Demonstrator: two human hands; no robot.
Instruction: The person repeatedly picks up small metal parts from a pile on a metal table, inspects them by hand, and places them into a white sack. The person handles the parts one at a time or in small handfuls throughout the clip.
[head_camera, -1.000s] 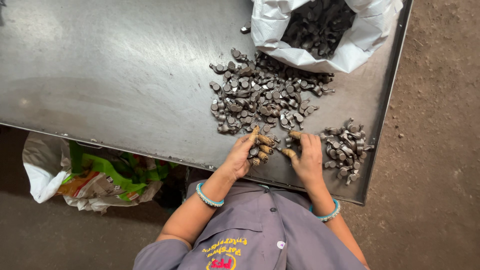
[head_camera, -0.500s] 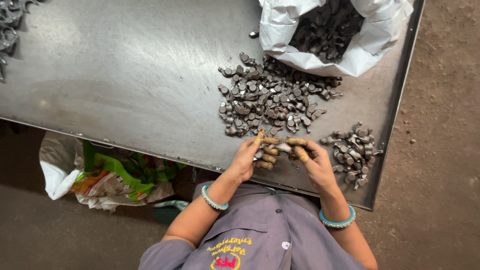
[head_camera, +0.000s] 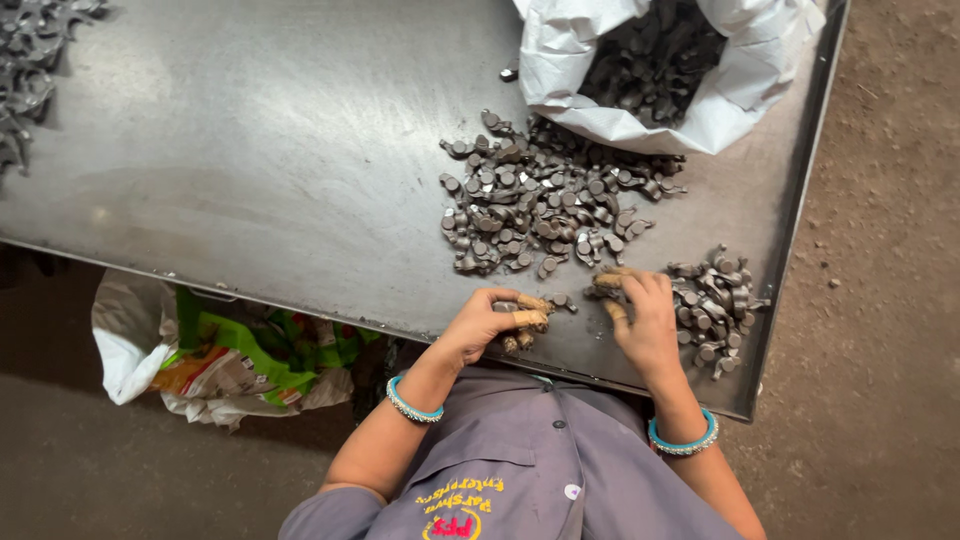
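Since the earlier frame the two hands have drawn slightly apart along the near edge of the bench (head_camera: 260, 170), the right one having shifted toward the smaller heap. The left hand (head_camera: 483, 325) rests on the steel sheet with its fingers (head_camera: 528, 318) curled round several small dark metal parts (head_camera: 517, 340); a few pieces show beneath the palm and one more lies just beyond the fingertips. The right hand (head_camera: 640, 320) lies palm down with its fingers bent, the tips touching the near side of the small pile (head_camera: 715, 305) at the bench's right corner; whether they have hold of a piece cannot be told. The fingertips of both hands carry tan wrappings. The large pile (head_camera: 540, 200) of like parts spreads just beyond both hands, between them and the white sack (head_camera: 610, 95), which stands open at the far edge with more parts inside. Each wrist carries a turquoise bangle (head_camera: 412, 402). Further grey castings (head_camera: 30, 60) lie at the far left corner, well apart. A green and white bag (head_camera: 215, 355) sits on the floor under the bench edge.
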